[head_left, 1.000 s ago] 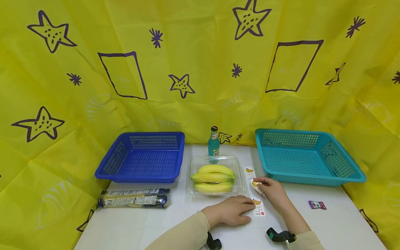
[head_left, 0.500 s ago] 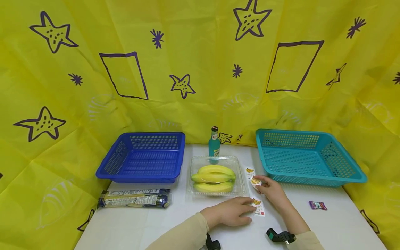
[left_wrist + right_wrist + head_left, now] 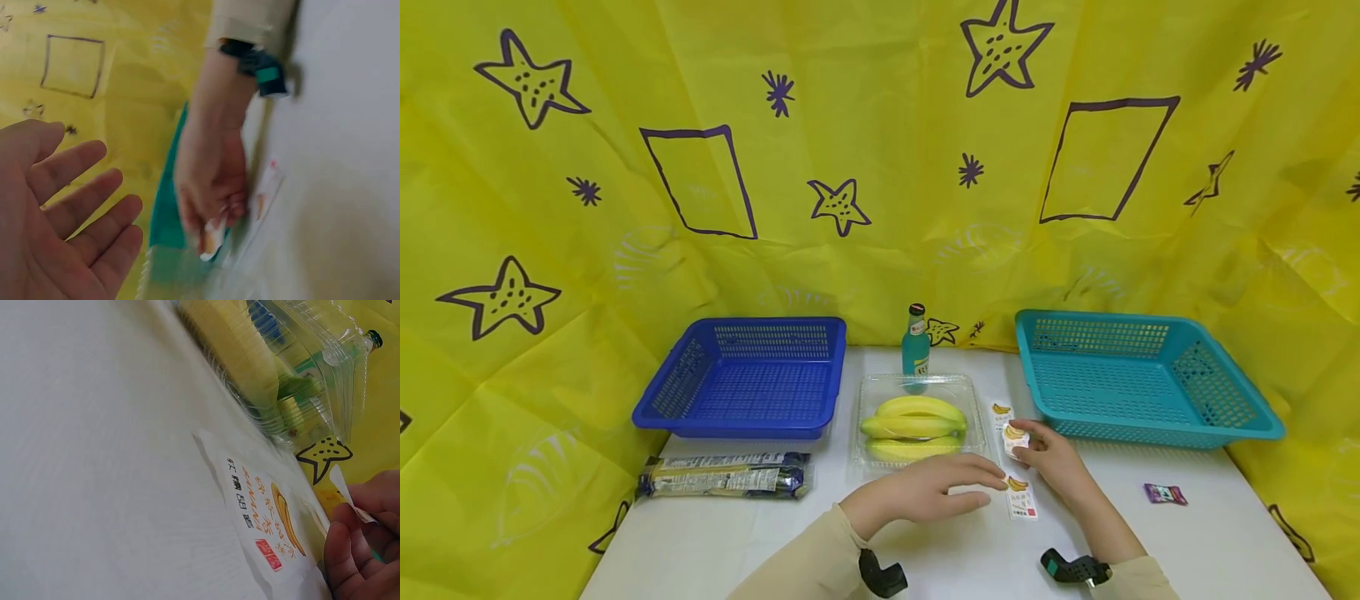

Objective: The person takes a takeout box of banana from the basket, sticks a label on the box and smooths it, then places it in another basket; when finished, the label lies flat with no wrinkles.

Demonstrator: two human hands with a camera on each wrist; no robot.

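Note:
My right hand (image 3: pixel 1054 467) pinches a small white paper label (image 3: pixel 1015 437) printed with yellow bananas, between thumb and fingertips; it looks bent in the right wrist view. Behind it on the table lies a similar banana label (image 3: pixel 1001 411), partly covered by the held one. A third banana label (image 3: pixel 265 522) lies flat nearer the front, its print and red square showing. My left hand (image 3: pixel 925 490) hovers left of that front label, fingers extended, holding nothing. Its spread fingers (image 3: pixel 94 181) show in the left wrist view. A clear plastic box (image 3: pixel 973 392) of bananas (image 3: pixel 913 427) stands beyond the left hand.
A teal bottle (image 3: pixel 916 350) stands behind the box. The blue basket (image 3: pixel 835 392) is at the back left, the turquoise basket (image 3: pixel 1150 429) at the back right. A long dark-and-yellow packet (image 3: pixel 722 477) lies front left; a small purple wrapped packet (image 3: pixel 1166 494) lies at the right.
My left hand has come off the front banana label and moved left. The label in my right hand has turned so that its print faces up more, while that hand stays nearly in place.

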